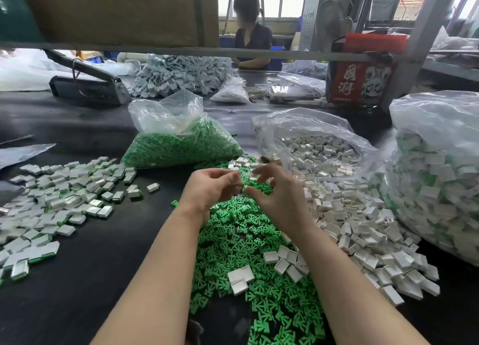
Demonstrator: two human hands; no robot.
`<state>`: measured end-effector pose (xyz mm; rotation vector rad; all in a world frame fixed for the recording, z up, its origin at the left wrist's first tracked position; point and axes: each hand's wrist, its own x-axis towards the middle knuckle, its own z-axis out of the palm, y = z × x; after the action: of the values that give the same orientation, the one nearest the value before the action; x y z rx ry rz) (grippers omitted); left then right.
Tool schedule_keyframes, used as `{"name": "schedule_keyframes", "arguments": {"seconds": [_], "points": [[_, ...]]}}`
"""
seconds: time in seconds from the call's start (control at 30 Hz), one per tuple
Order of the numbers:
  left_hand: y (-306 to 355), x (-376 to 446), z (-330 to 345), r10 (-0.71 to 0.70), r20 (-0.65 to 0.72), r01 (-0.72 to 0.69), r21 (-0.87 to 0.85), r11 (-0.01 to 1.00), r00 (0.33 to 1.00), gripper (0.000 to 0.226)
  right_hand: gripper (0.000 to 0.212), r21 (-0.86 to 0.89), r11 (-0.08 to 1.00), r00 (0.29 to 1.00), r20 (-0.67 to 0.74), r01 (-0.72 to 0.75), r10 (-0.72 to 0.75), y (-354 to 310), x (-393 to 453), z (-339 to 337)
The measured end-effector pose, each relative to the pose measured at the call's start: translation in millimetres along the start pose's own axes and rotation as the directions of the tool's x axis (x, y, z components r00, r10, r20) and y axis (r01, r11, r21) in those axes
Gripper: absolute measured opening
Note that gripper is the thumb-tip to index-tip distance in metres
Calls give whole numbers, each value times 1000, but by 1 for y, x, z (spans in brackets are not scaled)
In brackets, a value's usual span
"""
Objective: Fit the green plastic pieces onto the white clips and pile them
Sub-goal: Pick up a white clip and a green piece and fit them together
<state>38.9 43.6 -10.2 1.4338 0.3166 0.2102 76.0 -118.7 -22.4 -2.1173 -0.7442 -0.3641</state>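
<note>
We held our left hand and right hand together above the green pieces, fingers curled; what they pinched we could not tell. White clips lay right, finished pile left. Probably mid-fitting; next, toss left.

The only writing that can be read stands on the red cardboard box with a black handle, at the far right of the dark counter. Its front panel bears two large white Chinese characters, one above the other, which look like 國潮, beside a white lion-mask drawing. A row of small white marks beneath them is too blurred to read.
</note>
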Motion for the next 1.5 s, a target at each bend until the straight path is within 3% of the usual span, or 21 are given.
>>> {"name": "schedule_keyframes", "arguments": {"seconds": [0.1,0.17,0.37,0.63,0.73,0.9,1.03,1.23,1.5], "points": [[6,0,-12,-49,50,60,-263,963,998,27,36,-171,985,940,334,-6,64,1,-1,-1],[8,0,-16,-57,106,93,-381,920,993,21,39,-318,947,900,421,32,111,-1,-2,0],[11,-4,-13,-58,212,161,-508,847,976,17,18,-260,965,938,331,-13,101,-2,-2,0],[15,-8,-9,-45,213,146,-488,861,976,27,13,180,966,979,119,-183,164,-3,0,-5],[14,-8,-7,-84,173,157,-467,870,981,34,10,481,841,967,69,-247,244,-7,1,-10],[11,-7,-3,-119,177,186,-435,881,977,27,19,790,507,923,184,-343,338,-8,2,-18],[10,-7,-1,-104,223,192,-422,886,969,16,14,848,383,915,250,-365,318,-9,3,-21],[10,-8,1,-79,276,199,-438,877,958,24,33,872,384,933,193,-305,302,-9,4,-22],[9,-9,6,-83,281,216,-482,849,956,37,16,869,399,932,167,-293,320,-8,5,-21]]}}
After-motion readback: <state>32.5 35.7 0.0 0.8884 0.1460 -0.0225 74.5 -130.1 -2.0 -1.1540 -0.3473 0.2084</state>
